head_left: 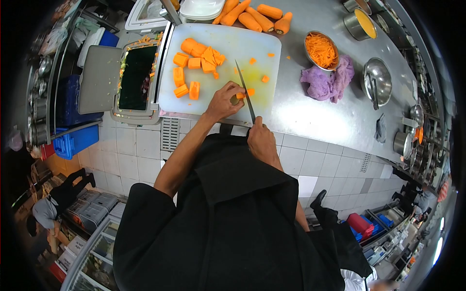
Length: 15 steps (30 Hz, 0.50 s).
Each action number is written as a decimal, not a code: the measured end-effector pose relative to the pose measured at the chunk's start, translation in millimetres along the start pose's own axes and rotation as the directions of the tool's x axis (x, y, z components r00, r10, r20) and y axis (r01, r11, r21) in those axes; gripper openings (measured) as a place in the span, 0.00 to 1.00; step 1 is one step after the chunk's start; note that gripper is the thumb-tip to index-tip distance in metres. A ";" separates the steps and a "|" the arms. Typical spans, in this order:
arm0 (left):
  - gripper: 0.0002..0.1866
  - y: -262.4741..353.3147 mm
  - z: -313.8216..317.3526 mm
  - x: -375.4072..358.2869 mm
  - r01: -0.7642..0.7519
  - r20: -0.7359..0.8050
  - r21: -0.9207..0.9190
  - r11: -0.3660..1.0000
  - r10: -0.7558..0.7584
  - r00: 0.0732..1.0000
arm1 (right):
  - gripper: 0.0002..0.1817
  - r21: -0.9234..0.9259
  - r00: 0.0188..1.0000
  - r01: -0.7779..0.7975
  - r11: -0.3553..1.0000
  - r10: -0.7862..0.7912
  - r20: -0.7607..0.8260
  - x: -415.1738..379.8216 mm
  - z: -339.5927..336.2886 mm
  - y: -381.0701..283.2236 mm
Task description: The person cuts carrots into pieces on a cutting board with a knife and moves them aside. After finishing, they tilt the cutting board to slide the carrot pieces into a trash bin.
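Toward the near edge of the cutting board (266,46), carrot cutting appears in hand.
Fingers of the left hand (224,102) pinch a carrot piece (240,96) on the board; those of the right hand (262,139) clasp the knife (243,87) beside it. The next stroke likely calls for left fingertips tucked clear.

A loose black top (233,247) with short, wide sleeves (145,208) leaves forearms (182,157) and hands (262,141) bare.

Both forearms (188,147) extend forward, left fingers (234,89) curled inward, right fingers (257,126) tightly wrapped
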<state>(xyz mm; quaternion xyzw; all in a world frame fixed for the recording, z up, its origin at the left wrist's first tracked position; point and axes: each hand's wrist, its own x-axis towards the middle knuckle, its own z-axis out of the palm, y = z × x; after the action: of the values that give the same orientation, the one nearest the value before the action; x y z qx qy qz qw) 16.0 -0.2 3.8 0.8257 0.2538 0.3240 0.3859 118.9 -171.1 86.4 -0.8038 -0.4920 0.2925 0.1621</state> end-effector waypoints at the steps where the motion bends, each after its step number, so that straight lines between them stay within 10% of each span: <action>1: 0.16 -0.5 0.5 -0.3 0.000 -0.003 0.003 1.000 0.000 1.000 | 0.09 -0.001 1.000 -0.012 1.000 0.012 0.006 0.4 0.8 -0.3; 15: 0.16 1.8 -1.3 1.4 0.009 -0.047 -0.026 1.000 -0.011 0.999 | 0.07 0.028 0.998 -0.030 0.999 0.029 0.055 11.2 -4.6 -3.2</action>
<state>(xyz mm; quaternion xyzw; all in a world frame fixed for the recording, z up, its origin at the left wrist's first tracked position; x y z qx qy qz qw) 16.2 0.3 6.4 0.8114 0.2628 0.3449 0.3920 123.4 -159.6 88.2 -0.8003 -0.4799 0.3237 0.1561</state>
